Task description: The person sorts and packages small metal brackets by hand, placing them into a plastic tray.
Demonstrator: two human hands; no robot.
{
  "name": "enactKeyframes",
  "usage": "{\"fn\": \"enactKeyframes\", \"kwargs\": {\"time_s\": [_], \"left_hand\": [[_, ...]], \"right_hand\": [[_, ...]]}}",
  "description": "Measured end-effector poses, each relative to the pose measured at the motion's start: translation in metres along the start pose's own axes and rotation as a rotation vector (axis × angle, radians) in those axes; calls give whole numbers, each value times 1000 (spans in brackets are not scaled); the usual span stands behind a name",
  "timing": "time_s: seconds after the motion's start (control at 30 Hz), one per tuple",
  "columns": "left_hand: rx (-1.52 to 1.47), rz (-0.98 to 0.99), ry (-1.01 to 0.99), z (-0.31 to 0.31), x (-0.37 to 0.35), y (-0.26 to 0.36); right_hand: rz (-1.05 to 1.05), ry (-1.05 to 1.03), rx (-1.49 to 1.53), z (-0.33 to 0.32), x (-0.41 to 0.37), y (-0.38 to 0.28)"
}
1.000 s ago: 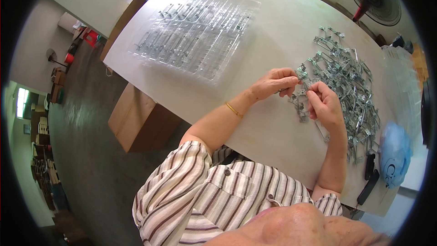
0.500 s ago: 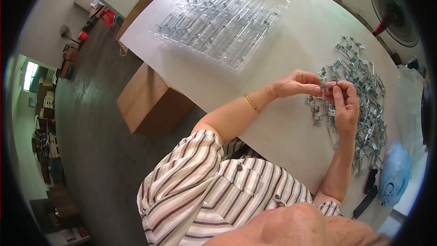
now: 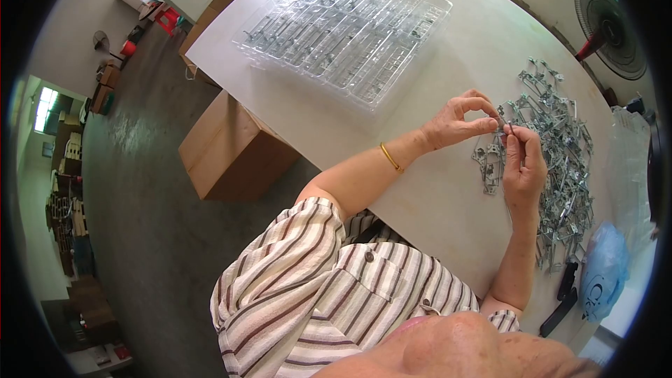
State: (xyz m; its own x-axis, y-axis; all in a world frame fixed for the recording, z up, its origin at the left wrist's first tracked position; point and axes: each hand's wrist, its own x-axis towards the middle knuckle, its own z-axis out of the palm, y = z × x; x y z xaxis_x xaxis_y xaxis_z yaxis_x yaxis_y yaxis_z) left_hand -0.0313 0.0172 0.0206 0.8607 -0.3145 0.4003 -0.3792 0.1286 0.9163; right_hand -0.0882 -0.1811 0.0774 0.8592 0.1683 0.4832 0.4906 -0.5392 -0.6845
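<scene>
My left hand (image 3: 458, 123), with a gold bracelet on its wrist, pinches a small metal piece (image 3: 501, 126) between thumb and fingertips. Close beside it, my right hand (image 3: 523, 166) also has thumb and fingers closed on a small piece; the two sets of fingertips nearly touch. The exact shape of what they hold is too small to tell. Right of the hands, a loose pile of silvery metal parts (image 3: 565, 168) spreads over the white table (image 3: 434, 196). A few linked parts (image 3: 488, 168) lie just below the left fingertips.
A clear plastic tray (image 3: 350, 38) with metal parts in rows sits at the table's far left. A blue plastic bag (image 3: 603, 273) and a black object (image 3: 560, 311) lie at the right edge. A cardboard box (image 3: 234, 150) stands on the floor; a fan (image 3: 609, 28) stands beyond the table.
Both hands have moved slightly, the right one a little left and down. My left fingers are more arched, and the held piece is turned differently. The camera view has shifted slightly.
</scene>
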Motion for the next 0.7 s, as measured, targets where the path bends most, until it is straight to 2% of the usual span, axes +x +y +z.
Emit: {"fn": "enactKeyframes", "kwargs": {"time_s": [0.1, 0.2, 0.33, 0.43, 0.53, 0.63, 0.7], "left_hand": [[-94, -54, -7, 2, -1, -4], [21, 8, -7, 2, 1, -7], [-15, -34, 38, 7, 2, -4], [44, -41, 48, 8, 3, -9], [83, -94, 86, 8, 3, -10], [47, -152, 128, 9, 5, -8], [-55, -209, 145, 8, 7, -5]], "right_hand": [[-84, -27, -61, 2, 0, -5], [-125, -25, -77, 6, -1, -4], [-156, -42, -96, 8, -2, 0], [-167, -11, -95, 12, -4, -1], [-281, 72, -112, 13, 1, -7], [-259, 40, -26, 13, -6, -7], [-214, -76, 89, 13, -11, -10]]}}
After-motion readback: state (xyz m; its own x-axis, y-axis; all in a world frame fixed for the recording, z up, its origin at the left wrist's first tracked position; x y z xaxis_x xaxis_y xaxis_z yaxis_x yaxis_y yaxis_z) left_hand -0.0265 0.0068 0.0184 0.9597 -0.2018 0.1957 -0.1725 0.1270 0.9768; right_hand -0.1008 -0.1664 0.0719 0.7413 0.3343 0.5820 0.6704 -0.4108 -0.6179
